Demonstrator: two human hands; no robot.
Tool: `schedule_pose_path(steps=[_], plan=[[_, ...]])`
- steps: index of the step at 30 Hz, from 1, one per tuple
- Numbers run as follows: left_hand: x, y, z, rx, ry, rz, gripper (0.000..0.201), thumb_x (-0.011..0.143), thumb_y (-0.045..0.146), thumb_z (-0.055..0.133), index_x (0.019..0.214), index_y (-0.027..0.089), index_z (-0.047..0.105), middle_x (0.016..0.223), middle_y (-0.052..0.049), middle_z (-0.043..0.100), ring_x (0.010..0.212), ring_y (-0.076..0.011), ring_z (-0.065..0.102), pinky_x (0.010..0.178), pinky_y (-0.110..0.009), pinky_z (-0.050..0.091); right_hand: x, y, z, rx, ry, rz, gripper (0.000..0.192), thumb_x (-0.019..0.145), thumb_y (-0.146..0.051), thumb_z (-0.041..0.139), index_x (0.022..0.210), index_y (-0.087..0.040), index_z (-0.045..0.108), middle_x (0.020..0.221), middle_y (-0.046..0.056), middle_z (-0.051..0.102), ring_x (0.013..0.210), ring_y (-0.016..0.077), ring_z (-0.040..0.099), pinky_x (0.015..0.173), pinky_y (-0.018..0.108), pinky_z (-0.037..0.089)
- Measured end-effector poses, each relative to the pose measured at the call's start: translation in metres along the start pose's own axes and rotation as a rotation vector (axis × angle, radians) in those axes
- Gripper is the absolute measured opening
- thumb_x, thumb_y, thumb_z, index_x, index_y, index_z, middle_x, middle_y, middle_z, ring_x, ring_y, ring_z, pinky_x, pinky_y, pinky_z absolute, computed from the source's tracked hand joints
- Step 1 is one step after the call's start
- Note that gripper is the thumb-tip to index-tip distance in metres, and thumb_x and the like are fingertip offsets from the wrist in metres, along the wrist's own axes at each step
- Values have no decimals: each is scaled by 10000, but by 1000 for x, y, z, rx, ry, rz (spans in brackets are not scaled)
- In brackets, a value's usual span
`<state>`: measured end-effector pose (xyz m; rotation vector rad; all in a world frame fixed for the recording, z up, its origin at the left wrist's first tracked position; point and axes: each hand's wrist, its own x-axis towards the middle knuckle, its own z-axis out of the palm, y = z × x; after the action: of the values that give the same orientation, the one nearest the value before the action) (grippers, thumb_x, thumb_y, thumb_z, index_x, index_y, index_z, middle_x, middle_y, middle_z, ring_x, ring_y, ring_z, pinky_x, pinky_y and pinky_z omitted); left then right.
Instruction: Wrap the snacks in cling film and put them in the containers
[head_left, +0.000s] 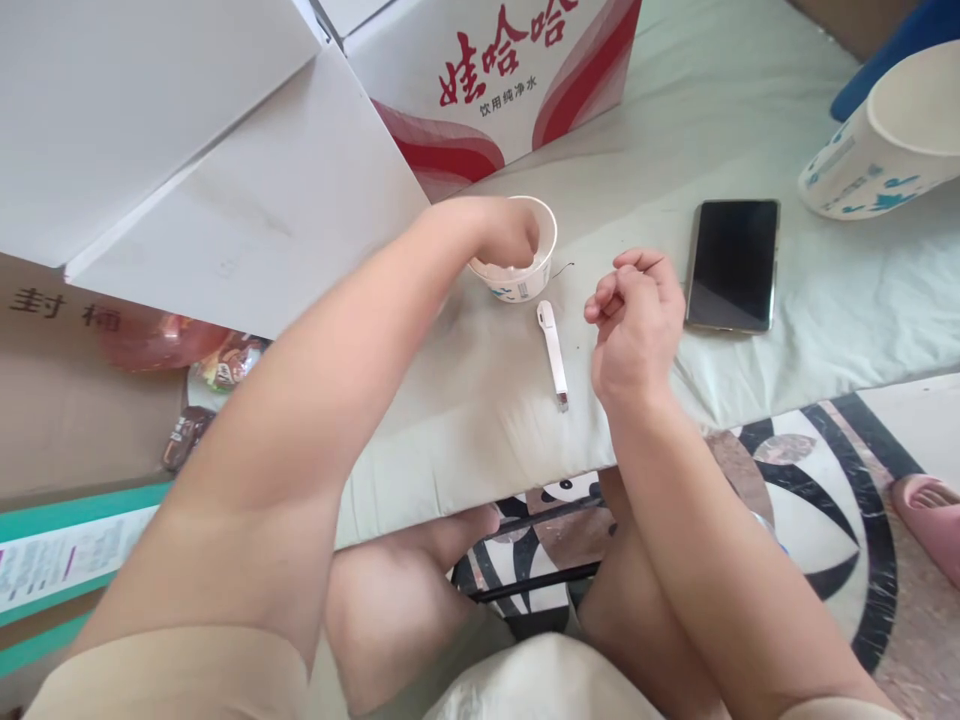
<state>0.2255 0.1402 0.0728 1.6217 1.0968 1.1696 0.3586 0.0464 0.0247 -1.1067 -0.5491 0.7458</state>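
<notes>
On the pale cloth (750, 100), behind the hands, stands a printed carton (510, 70); a phone (733, 262) lies right. Left hand (504, 235) dips into a small cup (545, 272), fingers hidden. Right hand (636, 320) hovers, fingers curled, pinching a thin thread (564, 268). White tool (553, 352) lies between.

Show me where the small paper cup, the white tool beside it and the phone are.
small paper cup (525, 285), head view, front wall.
white tool (553, 350), head view, mid handle.
phone (733, 262), head view, screen centre.
</notes>
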Motion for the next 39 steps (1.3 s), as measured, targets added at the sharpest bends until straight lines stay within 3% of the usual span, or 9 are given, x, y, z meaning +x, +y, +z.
schedule_pose_path(steps=[7,12,16,20,23,26,29,33,39], plan=[[-48,24,-85,-80,168,80,207,800,362,834,853,180,753,684,-1,682,645,-126,645,593,-254,522,-10,2,7,-96,-77,-120,168,969,-407,558,882,-270,514,658,-54,417,565,121,484,564,277,451],[-135,-13,-141,-245,438,-151,298,734,453,811,701,167,735,567,-10,642,502,-104,586,478,-219,451,-61,6,25,-226,-302,-217,100,933,-332,609,889,-270,544,666,-53,480,549,120,490,555,288,428],[-167,-37,-170,-476,664,-350,271,725,404,770,656,184,627,520,39,518,476,-72,499,469,-185,396,-118,20,52,-422,-612,-254,91,866,-194,627,878,-259,565,674,-54,545,581,119,527,588,279,445],[-174,-43,-211,-657,901,-368,326,790,366,688,618,208,462,489,84,320,405,-51,327,429,-191,273,-151,48,130,-576,-974,-283,80,846,-201,583,910,-248,593,719,-21,631,679,158,613,699,315,519],[-181,-47,-241,-715,967,-318,350,807,393,649,613,214,420,501,91,248,394,-55,265,429,-209,238,-165,76,224,-687,-1186,-345,275,825,-176,591,1094,-221,630,1116,87,718,1060,245,670,920,385,547],[-188,-52,-261,-741,1018,-323,328,798,383,622,600,209,426,504,84,242,401,-57,257,433,-217,225,-180,104,314,-915,-1262,-367,566,859,-198,662,1410,-186,532,1405,166,597,1292,310,580,1094,441,478],[-191,-55,-270,-765,1042,-338,303,807,348,594,597,204,429,509,76,248,411,-62,250,436,-224,214,-192,127,367,-1104,-1231,-343,692,877,-258,729,1510,-234,450,1604,192,418,1427,392,467,1154,535,408],[-189,-54,-271,-751,1048,-332,317,834,344,583,602,203,419,512,75,239,419,-67,236,444,-228,207,-195,140,378,-1114,-1212,-372,579,926,-200,649,1483,-210,489,1628,199,372,1415,371,478,1147,542,401],[-183,-47,-262,-736,1046,-319,326,850,318,560,585,200,412,510,77,236,422,-66,220,453,-229,197,-189,135,337,-1051,-1279,-433,630,855,-94,605,1475,-163,523,1556,214,431,1359,335,521,1132,482,429]])
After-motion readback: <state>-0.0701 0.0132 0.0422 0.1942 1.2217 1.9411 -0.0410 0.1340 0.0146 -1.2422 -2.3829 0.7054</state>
